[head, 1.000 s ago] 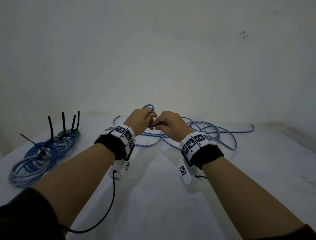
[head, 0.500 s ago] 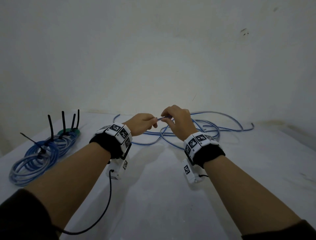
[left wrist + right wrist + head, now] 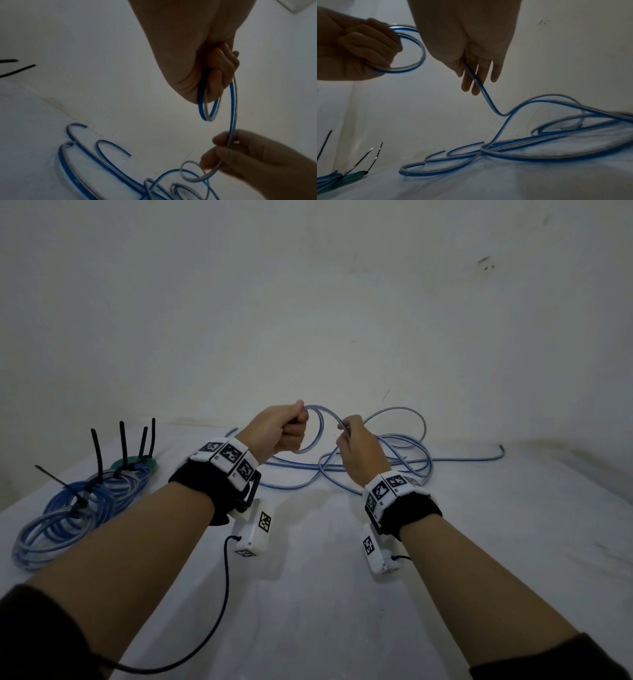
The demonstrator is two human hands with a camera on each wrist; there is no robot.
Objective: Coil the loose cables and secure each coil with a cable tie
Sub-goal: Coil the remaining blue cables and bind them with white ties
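1. The left hand (image 3: 279, 430) is closed in a fist around a small loop of the blue-and-clear cable (image 3: 317, 433). A second ago there was only a short bend between the two hands; now a first full turn hangs from the fist.
2. The right hand (image 3: 358, 451) has moved away to the right. It pinches the cable near the thumb and lets it run along the relaxed fingers (image 3: 471, 79). I judge the coiling has just started.
3. The rest of the cable lies on the white desk (image 3: 308, 594) behind the hands, in loose, springy curves. It is a flat twin strand, smooth and half transparent.
4. At the far left lie finished coils (image 3: 68, 515), bound with stiff black cable ties (image 3: 97, 455) whose tails stand up.
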